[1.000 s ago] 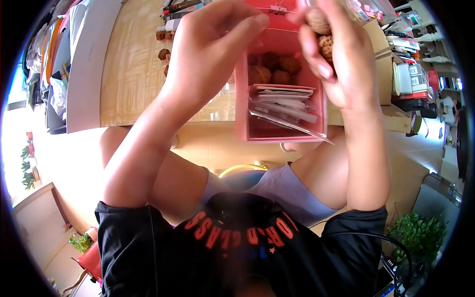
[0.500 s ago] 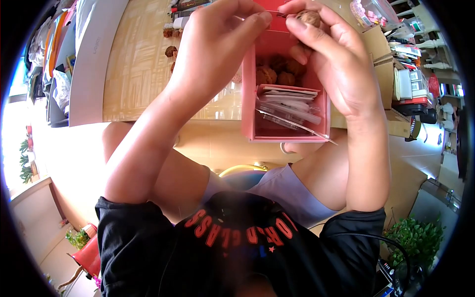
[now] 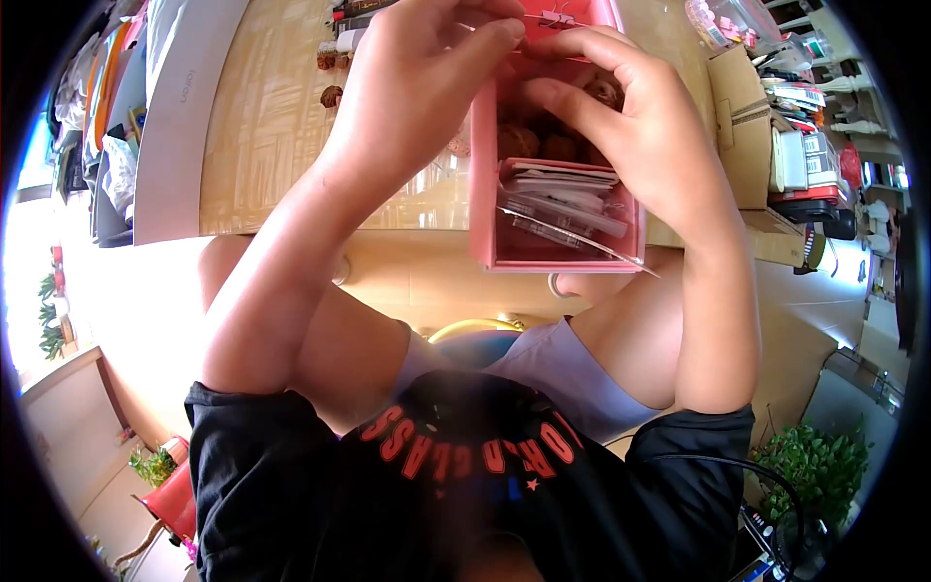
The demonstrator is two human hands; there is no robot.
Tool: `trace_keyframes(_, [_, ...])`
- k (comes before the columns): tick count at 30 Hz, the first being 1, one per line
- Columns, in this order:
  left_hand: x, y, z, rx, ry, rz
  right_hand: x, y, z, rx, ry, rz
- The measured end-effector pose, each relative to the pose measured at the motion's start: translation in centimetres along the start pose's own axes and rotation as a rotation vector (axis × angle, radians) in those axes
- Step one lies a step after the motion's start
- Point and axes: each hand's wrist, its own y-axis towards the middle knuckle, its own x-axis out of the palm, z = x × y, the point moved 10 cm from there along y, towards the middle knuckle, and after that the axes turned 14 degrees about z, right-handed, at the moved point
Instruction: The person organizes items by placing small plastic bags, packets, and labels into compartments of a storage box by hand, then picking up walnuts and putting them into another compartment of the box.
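Observation:
My left hand [image 3: 427,73] is above the table at the left side of the pink box [image 3: 482,209]. Its thumb and forefinger are pinched on something thin that I cannot make out. Over the box's back compartment is my right hand [image 3: 645,121], with thumb and forefinger apart. A walnut [image 3: 604,91] sits against its curled inner side; the other fingers are mostly hidden. Below lie several brown walnuts [image 3: 558,147], partly covered by the hand. In the front compartment are flat packets and clear plastic sleeves [image 3: 567,209], with a thin clear strip poking over the front right corner.
Small brown pieces [image 3: 332,96] and tubes [image 3: 349,39] lie on the wooden table [image 3: 262,145] to the left. At the right are a cardboard box [image 3: 742,145], a clear tub [image 3: 722,24] with pink items, and stacked small boxes [image 3: 810,165]. A black clip [image 3: 556,17] is at the back.
My right hand has come down and inward over the box, the walnut moving down with it. My left hand stays pinched. Of two walnuts seen in my right hand at first, one shows now.

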Motion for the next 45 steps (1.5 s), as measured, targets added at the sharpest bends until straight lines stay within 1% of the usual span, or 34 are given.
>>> trace_keyframes(2, [-0.1, -0.1, 0.3, 0.029, -0.002, -0.008, -0.5, 0.0, -0.3, 0.006, 0.054, 0.034])
trace_keyframes(4, [-0.3, 0.0, 0.8, 0.042, 0.045, -0.007, -1.7, 0.3, -0.4, -0.055, 0.068, 0.092])
trace_keyframes(5, [-0.3, 0.1, 0.8, 0.011, 0.052, -0.002, -2.2, 0.6, -0.4, -0.086, 0.075, 0.122])
trace_keyframes(7, [-0.3, 0.4, 0.4, -0.051, 0.065, 0.008, -2.3, 0.7, -0.7, -0.236, 0.075, 0.194])
trace_keyframes(9, [-0.3, 0.3, 0.7, 0.012, 0.054, -0.009, -2.2, 0.7, -0.3, -0.209, 0.088, 0.172])
trace_keyframes(11, [-0.4, 0.1, 0.8, 0.062, 0.06, -0.021, -2.3, 0.3, 1.0, -0.005, 0.116, 0.057])
trace_keyframes(13, [-0.3, 0.0, 1.0, 0.1, 0.079, -0.032, -2.1, 0.2, 1.1, -0.008, 0.011, 0.038])
trace_keyframes(17, [-0.2, 0.0, 0.9, 0.078, 0.124, -0.026, -1.8, -0.1, 0.8, 0.026, -0.161, 0.01])
trace_keyframes(20, [-0.3, 0.1, 0.9, 0.07, 0.12, -0.029, -1.7, -0.2, 0.7, -0.025, -0.2, -0.008])
trace_keyframes(22, [-0.4, 0.2, 0.8, 0.047, 0.075, -0.034, -1.7, -0.2, 0.5, -0.053, -0.145, 0.008])
trace_keyframes(23, [-0.7, 0.4, 0.9, 0.064, 0.112, -0.023, -1.8, -0.1, 0.4, -0.068, -0.118, 0.016])
trace_keyframes(25, [-1.5, 0.8, 0.9, 0.096, 0.184, -0.001, -2.1, 0.2, 1.0, -0.062, -0.166, -0.009])
trace_keyframes(28, [-3.2, 1.6, -0.1, 0.005, 0.222, 0.069, -2.4, 0.5, 1.3, -0.027, -0.147, 0.011])
trace_keyframes(29, [-3.6, 1.7, -0.2, -0.04, 0.293, 0.08, -2.4, 0.5, 1.4, -0.011, -0.124, 0.028])
trace_keyframes(31, [-3.2, 0.4, 2.2, 0.095, 0.478, 0.075, -2.5, 0.7, 1.3, -0.064, -0.121, 0.077])
trace_keyframes(32, [-3.2, 0.4, 2.1, 0.125, 0.526, 0.044, -2.6, 0.8, 1.2, -0.088, -0.121, 0.101])
trace_keyframes(33, [-3.2, 0.3, 1.9, 0.156, 0.574, 0.014, -2.4, 0.7, 1.1, -0.063, -0.154, 0.083])
trace_keyframes(35, [-5.0, 1.6, -0.7, 0.143, 0.587, -0.095, -1.9, 0.4, 0.0, -0.015, -0.215, 0.043])
trace_keyframes(38, [-5.7, 1.0, -2.0, 0.097, 0.73, -0.233, -0.9, -0.3, -1.3, 0.001, -0.187, 0.028])
trace_keyframes(39, [-5.6, 1.0, -1.9, 0.138, 0.765, -0.244, -0.6, -0.5, -1.6, 0.006, -0.179, 0.021])
trace_keyframes(41, [-5.3, 0.5, -2.4, 0.091, 0.778, -0.234, 0.0, -0.9, -2.2, 0.015, -0.162, 0.011])
trace_keyframes(42, [-5.3, 0.2, -2.9, 0.067, 0.783, -0.231, 0.2, -1.0, -2.7, -0.015, -0.174, 0.016])
trace_keyframes(43, [-4.7, -0.2, -3.0, 0.154, 0.76, -0.264, 0.5, -1.1, -3.2, -0.046, -0.185, 0.022])
trace_keyframes(44, [-4.7, -0.7, -4.1, 0.043, 0.748, -0.278, 0.7, -1.2, -3.6, -0.075, -0.197, 0.029])
trace_keyframes(45, [-4.3, -1.0, -4.2, 0.213, 0.752, -0.331, 0.8, -1.3, -3.6, -0.037, -0.176, 0.046])
